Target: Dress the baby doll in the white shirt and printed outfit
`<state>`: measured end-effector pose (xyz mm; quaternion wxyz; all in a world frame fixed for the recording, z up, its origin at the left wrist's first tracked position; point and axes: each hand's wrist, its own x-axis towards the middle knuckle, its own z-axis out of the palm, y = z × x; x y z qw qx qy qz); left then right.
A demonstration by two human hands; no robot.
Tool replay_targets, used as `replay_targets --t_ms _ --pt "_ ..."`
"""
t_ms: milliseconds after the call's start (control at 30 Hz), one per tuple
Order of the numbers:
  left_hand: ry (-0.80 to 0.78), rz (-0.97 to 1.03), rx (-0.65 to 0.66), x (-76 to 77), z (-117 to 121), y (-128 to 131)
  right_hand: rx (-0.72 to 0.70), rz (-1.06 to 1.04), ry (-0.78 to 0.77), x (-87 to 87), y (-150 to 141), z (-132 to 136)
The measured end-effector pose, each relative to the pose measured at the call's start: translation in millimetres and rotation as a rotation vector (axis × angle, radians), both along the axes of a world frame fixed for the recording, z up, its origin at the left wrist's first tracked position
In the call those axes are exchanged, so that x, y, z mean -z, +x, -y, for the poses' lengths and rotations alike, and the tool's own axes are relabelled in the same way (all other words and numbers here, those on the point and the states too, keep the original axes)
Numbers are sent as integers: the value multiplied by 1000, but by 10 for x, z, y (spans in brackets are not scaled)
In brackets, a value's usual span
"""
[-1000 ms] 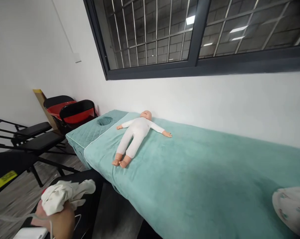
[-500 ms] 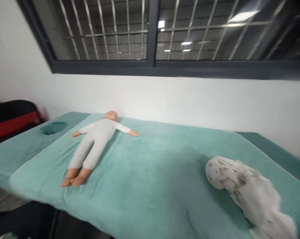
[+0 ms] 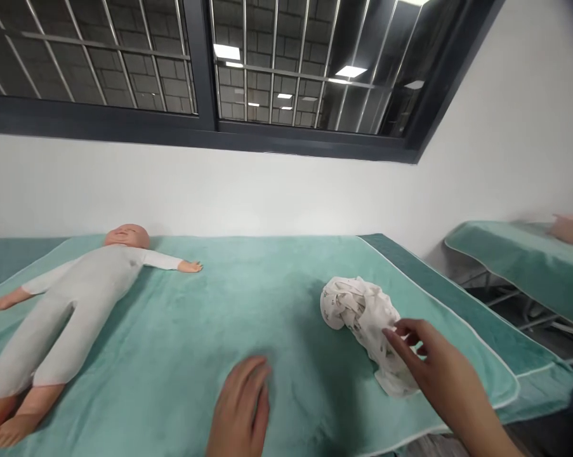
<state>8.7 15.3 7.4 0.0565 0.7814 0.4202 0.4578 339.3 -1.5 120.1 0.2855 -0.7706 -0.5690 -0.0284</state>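
A doll in a white bodysuit lies on its back at the left of the green-covered bed, arms spread and feet bare. On the right lies a crumpled white cloth garment with a small print, a rounded cap-like end at its far side. My right hand is over the near part of this garment, thumb and fingers bent with a gap between them. Whether it touches the fabric is unclear. Above the bed at lower centre, my left hand holds nothing, its fingers loosely bent and slightly blurred.
A white wall with a dark-framed barred window runs behind the bed. To the right stands another green-covered bed on metal legs, with a skin-coloured object at its far edge.
The view has turned right and moved closer to the garment. Both my hands have come into view, the right one over the garment. Doll and garment stay on the bed.
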Motion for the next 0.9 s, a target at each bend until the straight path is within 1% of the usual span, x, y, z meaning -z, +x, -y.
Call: replay_targets --t_ms 33,67,100,133,167,233,300,333,400,433,500,567,633,700,767,833,867,900 --pt "-88 -5 9 -73 -157 72 36 28 -60 -35 55 -65" --pt "-196 -5 39 -136 -308 128 40 58 -119 -45 81 -127" --pt "-308 22 73 -183 -442 169 17 89 -168 -33 81 -183" --pt "-416 76 79 -213 -551 195 -24 123 -196 -5 63 -232" --pt "-498 142 71 -225 -632 209 -73 155 -197 31 32 -275" --pt "-601 273 50 -212 -705 208 -171 172 -125 93 -51 -343" --pt "-619 342 59 -182 -690 185 -230 84 -10 100 -153 -400" --pt "-613 355 72 -172 -667 174 -237 14 44 74 -212 -428" --pt "-599 367 86 -167 -627 160 -241 -141 123 -36 -349 -481" --pt "-601 382 82 -171 -618 158 -263 -218 139 -112 -425 -502" --pt "-624 434 74 -189 -619 160 -381 -364 129 -277 -580 -526" --pt "-662 513 77 -218 -629 159 -559 -500 113 -408 -720 -522" --pt "-716 605 84 -253 -631 147 -716 -630 117 -456 -835 -506" --pt "-768 714 76 -277 -625 126 -787 -745 83 -399 -936 -497" --pt "-767 839 57 -263 -625 99 -740 -845 -4 -252 -1044 -495" --pt "-707 945 46 -194 -650 73 -650 -923 -82 -60 -1179 -488" --pt "-666 968 54 -145 -676 62 -644 -946 -104 36 -1259 -477" --pt "-628 962 72 -92 -712 54 -697 -948 -126 124 -1347 -460"
